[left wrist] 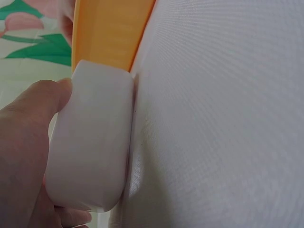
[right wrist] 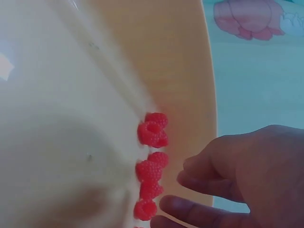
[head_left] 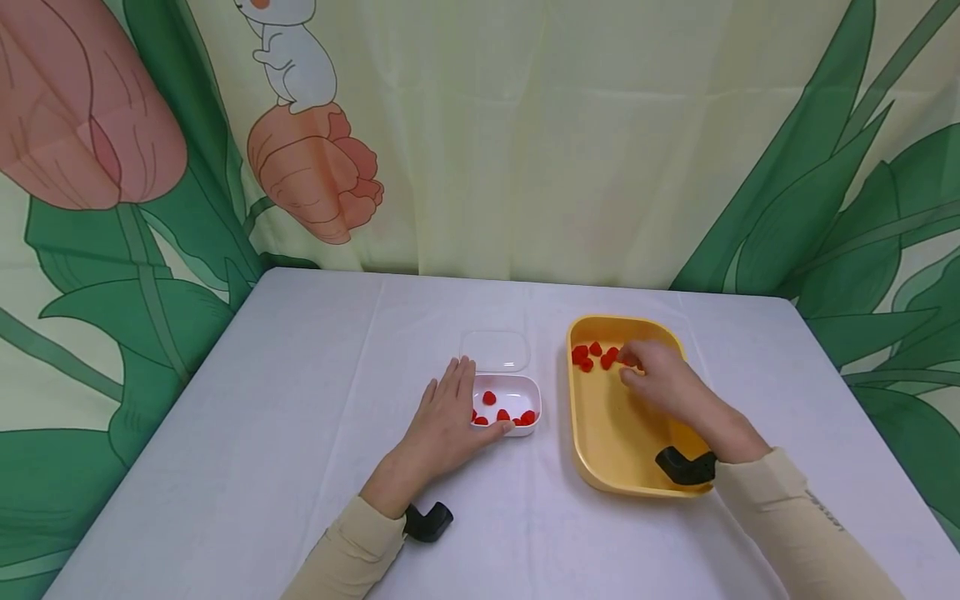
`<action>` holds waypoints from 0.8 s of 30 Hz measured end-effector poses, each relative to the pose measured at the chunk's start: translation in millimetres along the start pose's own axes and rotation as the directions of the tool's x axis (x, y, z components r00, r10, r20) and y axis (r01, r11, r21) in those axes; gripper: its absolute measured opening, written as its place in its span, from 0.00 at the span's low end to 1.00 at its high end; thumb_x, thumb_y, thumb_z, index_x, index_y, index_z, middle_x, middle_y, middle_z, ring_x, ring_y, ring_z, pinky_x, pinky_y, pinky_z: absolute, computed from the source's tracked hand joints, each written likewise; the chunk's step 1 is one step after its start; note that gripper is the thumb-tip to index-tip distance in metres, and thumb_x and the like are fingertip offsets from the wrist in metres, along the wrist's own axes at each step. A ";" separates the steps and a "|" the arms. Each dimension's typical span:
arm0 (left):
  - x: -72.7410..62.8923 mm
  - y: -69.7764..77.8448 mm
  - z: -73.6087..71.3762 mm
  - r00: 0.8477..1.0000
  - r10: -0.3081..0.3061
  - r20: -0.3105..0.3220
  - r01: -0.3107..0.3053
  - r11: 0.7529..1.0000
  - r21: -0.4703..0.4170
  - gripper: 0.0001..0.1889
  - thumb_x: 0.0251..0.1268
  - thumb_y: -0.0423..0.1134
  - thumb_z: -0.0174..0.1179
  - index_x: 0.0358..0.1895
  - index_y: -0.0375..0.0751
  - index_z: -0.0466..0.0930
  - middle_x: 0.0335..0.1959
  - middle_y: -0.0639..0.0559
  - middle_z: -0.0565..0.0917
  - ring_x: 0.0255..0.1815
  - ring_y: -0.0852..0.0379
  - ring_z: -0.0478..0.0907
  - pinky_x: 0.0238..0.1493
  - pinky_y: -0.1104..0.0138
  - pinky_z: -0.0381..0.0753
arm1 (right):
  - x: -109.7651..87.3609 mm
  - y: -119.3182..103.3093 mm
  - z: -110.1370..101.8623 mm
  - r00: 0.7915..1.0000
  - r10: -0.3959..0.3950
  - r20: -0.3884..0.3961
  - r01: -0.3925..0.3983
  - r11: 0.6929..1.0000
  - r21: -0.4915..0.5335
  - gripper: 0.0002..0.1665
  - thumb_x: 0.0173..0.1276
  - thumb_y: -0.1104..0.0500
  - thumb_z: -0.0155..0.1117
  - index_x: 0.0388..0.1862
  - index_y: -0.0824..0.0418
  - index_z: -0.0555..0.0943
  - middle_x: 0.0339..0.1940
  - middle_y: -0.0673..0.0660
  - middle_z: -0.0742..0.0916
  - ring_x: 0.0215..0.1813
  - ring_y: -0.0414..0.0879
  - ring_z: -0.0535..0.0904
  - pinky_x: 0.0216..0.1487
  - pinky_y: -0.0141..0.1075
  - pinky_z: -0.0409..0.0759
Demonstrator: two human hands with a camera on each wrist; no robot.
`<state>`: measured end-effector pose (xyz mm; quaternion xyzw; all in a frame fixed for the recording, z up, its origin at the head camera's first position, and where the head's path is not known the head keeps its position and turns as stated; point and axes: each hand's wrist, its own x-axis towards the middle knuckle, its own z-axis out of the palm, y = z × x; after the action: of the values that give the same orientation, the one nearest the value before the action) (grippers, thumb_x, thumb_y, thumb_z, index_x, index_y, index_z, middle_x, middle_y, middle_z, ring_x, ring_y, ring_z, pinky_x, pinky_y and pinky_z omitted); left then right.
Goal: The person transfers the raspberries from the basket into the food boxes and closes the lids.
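A small white box [head_left: 522, 392] with several red raspberries [head_left: 489, 397] in it stands left of a yellow tray [head_left: 607, 442]. My left hand [head_left: 446, 423] lies along the box's left end with straight fingers. Its thumb [left wrist: 45, 97] touches the rim on the near side. Inside the tray, my right hand [head_left: 660, 379] reaches to the far end, where more raspberries [head_left: 595, 348] lie. In the right wrist view its fingers [right wrist: 194, 209] are spread beside a row of raspberries [right wrist: 149, 170], close to the nearest ones. Nothing shows between them.
Behind the box, a clear plastic lid [head_left: 495, 350] lies on the white tablecloth [head_left: 247, 442]. A curtain [head_left: 525, 150] printed with flowers and a rabbit hangs behind the table. Black camera mounts [head_left: 429, 522] sit at both wrists.
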<state>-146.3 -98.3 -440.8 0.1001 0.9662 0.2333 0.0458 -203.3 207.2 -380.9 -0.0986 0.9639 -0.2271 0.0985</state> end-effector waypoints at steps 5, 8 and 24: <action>-0.2 -0.1 0.0 1.000 -0.001 -0.002 0.001 1.000 0.001 0.56 0.56 0.68 0.60 0.80 0.42 0.46 0.82 0.46 0.51 0.83 0.46 0.45 0.79 0.44 0.49 | -0.2 -1.3 3.3 1.000 0.015 0.023 -0.015 1.000 -0.002 0.15 0.69 0.63 0.58 0.52 0.69 0.79 0.50 0.68 0.82 0.48 0.58 0.76 0.54 0.51 0.82; -0.4 0.1 0.0 1.000 0.000 -0.006 0.000 1.000 0.000 0.56 0.56 0.68 0.60 0.80 0.41 0.46 0.82 0.46 0.51 0.83 0.46 0.45 0.79 0.44 0.49 | 0.3 -0.7 4.5 1.000 0.011 0.026 -0.011 1.000 -0.007 0.15 0.69 0.63 0.58 0.51 0.69 0.79 0.49 0.68 0.82 0.48 0.58 0.75 0.54 0.51 0.81; -1.1 0.8 -0.4 1.000 0.014 -0.013 -0.014 1.000 0.002 0.56 0.56 0.68 0.61 0.79 0.40 0.47 0.81 0.44 0.52 0.83 0.44 0.45 0.79 0.43 0.50 | 0.5 3.6 10.5 1.000 0.000 0.025 0.000 1.000 -0.022 0.15 0.67 0.65 0.58 0.50 0.70 0.80 0.44 0.66 0.82 0.45 0.56 0.73 0.52 0.51 0.80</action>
<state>-145.2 -98.0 -440.0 0.1056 0.9659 0.2333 0.0375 -201.8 205.9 -391.8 -0.1024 0.9649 -0.2154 0.1095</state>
